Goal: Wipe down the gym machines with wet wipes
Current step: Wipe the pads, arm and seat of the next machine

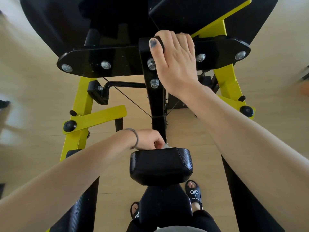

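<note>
Yellow-and-black steel gym machine, black central post running away from camera, top to bottom.
Right hand curls over post top; left hand pinches small white wet wipe behind black padded vinyl cushion.

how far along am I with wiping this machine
Nothing visibly finished, though the black pad shines. In hand: your left hand pinches a wipe behind that pad, while your right hand grips the black post. Yellow frame untouched.
</note>
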Available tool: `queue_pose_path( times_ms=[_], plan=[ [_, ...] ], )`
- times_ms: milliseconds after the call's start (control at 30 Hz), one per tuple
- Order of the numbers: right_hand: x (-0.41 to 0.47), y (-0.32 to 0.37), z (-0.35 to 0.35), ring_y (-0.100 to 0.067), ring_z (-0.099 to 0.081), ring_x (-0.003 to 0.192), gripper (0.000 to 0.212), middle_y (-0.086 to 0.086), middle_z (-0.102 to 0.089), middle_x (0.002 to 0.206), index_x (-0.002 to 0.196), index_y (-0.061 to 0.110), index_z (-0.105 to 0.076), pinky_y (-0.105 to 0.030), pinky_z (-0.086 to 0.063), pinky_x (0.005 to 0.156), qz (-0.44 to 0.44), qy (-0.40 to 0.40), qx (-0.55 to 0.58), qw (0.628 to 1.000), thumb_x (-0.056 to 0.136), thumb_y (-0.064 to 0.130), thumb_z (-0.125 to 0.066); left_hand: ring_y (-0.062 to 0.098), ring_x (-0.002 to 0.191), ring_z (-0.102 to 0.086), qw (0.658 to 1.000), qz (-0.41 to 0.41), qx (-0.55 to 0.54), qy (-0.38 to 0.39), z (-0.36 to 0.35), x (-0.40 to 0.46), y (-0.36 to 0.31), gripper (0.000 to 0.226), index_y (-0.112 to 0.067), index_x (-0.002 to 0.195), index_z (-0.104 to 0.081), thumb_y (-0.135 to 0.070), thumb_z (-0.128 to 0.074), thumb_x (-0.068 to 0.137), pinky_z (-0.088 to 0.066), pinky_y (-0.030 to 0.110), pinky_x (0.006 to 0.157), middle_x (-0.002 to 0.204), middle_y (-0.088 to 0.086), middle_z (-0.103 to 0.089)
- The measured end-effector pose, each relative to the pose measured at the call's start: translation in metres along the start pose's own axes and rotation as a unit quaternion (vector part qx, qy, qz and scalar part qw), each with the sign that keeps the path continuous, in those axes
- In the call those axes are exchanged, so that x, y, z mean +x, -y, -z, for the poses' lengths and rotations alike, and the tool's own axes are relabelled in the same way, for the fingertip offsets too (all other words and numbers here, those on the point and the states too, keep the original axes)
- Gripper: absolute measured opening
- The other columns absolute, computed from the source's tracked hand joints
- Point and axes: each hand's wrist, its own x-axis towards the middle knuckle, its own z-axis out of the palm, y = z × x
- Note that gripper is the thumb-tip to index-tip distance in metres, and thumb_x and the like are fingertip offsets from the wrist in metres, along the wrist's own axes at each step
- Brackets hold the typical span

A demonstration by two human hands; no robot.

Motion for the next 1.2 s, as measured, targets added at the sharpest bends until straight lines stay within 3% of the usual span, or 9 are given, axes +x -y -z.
queue_pose_path(
  times_ms=[133,300,367,567,767,933,1000,1100,1200],
  plan=[
    [0.0,-0.001,0.0,-0.017,-0.051,0.104,0.05,0.005,-0.06,0.106,0.115,0.016,-0.059,-0.031,-0.028,0.105,0.001,0.005,0.001,1.0,0.104,0.043,-0.018,0.01,0.073,-0.054,0.998,0.008,0.057,0.016,0.007,0.006,-0.01,0.009,-0.021,0.082,-0.064,-0.021,-0.07,0.089,-0.045,0.023,0.062,0.081,-0.007,-0.059],
    [0.0,0.0,0.0,-0.018,-0.051,0.104,0.05,0.005,-0.06,0.106,0.115,0.016,-0.059,-0.031,-0.028,0.106,0.0,0.002,-0.003,1.0,0.104,0.043,-0.018,0.018,0.088,-0.061,0.952,-0.002,0.072,-0.298,0.001,0.013,0.021,0.012,-0.024,0.088,-0.051,-0.022,-0.06,0.096,-0.04,0.023,0.069,0.09,-0.009,-0.055],
    [0.0,-0.001,-0.001,-0.018,-0.051,0.104,0.05,0.005,-0.06,0.106,0.115,0.016,-0.059,-0.031,-0.028,0.105,0.001,0.001,-0.005,1.0,0.104,0.043,-0.018,0.016,0.087,-0.059,0.939,0.004,0.029,-0.342,-0.001,0.013,0.028,0.005,-0.024,0.095,-0.054,-0.023,-0.059,0.097,-0.037,0.02,0.066,0.091,-0.01,-0.055],
    [0.0,-0.001,-0.002,-0.018,-0.052,0.103,0.05,0.004,-0.061,0.105,0.114,0.016,-0.06,-0.03,-0.028,0.105,0.003,-0.005,-0.004,1.0,0.104,0.043,-0.019,0.003,0.084,-0.057,0.999,-0.03,-0.012,-0.029,-0.007,-0.004,0.017,0.009,-0.039,0.09,-0.063,-0.033,-0.07,0.091,-0.049,0.024,0.073,0.09,-0.017,-0.06],
    [-0.001,-0.001,-0.004,-0.019,-0.051,0.103,0.049,0.004,-0.061,0.106,0.113,0.016,-0.06,-0.031,-0.028,0.105,-0.003,-0.009,-0.004,1.0,0.104,0.042,-0.019,0.012,0.08,-0.057,0.949,-0.024,-0.027,-0.314,-0.009,0.01,0.027,0.014,-0.029,0.083,-0.057,-0.025,-0.067,0.092,-0.04,0.023,0.069,0.086,-0.012,-0.054],
    [-0.001,0.0,-0.003,-0.02,-0.051,0.103,0.048,0.003,-0.06,0.105,0.112,0.016,-0.06,-0.032,-0.029,0.105,0.0,-0.009,-0.004,1.0,0.105,0.041,-0.019,0.006,0.072,-0.053,0.999,-0.014,-0.026,-0.019,-0.008,-0.004,0.008,0.026,-0.034,0.071,-0.054,-0.024,-0.072,0.087,-0.044,0.024,0.066,0.078,-0.012,-0.057],
    [-0.002,0.001,-0.002,-0.02,-0.051,0.103,0.048,0.003,-0.06,0.106,0.113,0.016,-0.059,-0.032,-0.029,0.105,-0.001,-0.009,-0.007,1.0,0.105,0.041,-0.019,0.009,0.075,-0.055,0.998,-0.016,-0.02,-0.064,-0.008,-0.004,0.009,0.02,-0.032,0.076,-0.056,-0.026,-0.071,0.088,-0.047,0.026,0.068,0.081,-0.011,-0.058],
    [-0.001,0.002,-0.001,-0.019,-0.051,0.105,0.048,0.003,-0.06,0.108,0.114,0.016,-0.059,-0.032,-0.028,0.106,-0.004,-0.002,-0.009,1.0,0.105,0.041,-0.019,0.015,0.077,-0.058,0.966,-0.023,-0.03,-0.255,-0.01,0.001,0.016,0.016,-0.022,0.08,-0.057,-0.027,-0.069,0.09,-0.049,0.032,0.07,0.081,-0.008,-0.059],
    [-0.002,0.003,-0.001,-0.019,-0.051,0.105,0.047,0.003,-0.061,0.107,0.114,0.016,-0.059,-0.032,-0.028,0.107,-0.004,-0.004,-0.008,1.0,0.105,0.041,-0.02,0.014,0.078,-0.058,0.992,-0.008,-0.053,-0.117,-0.006,-0.004,0.01,0.014,-0.021,0.078,-0.061,-0.022,-0.071,0.088,-0.051,0.028,0.071,0.082,-0.005,-0.062]
  ],
)
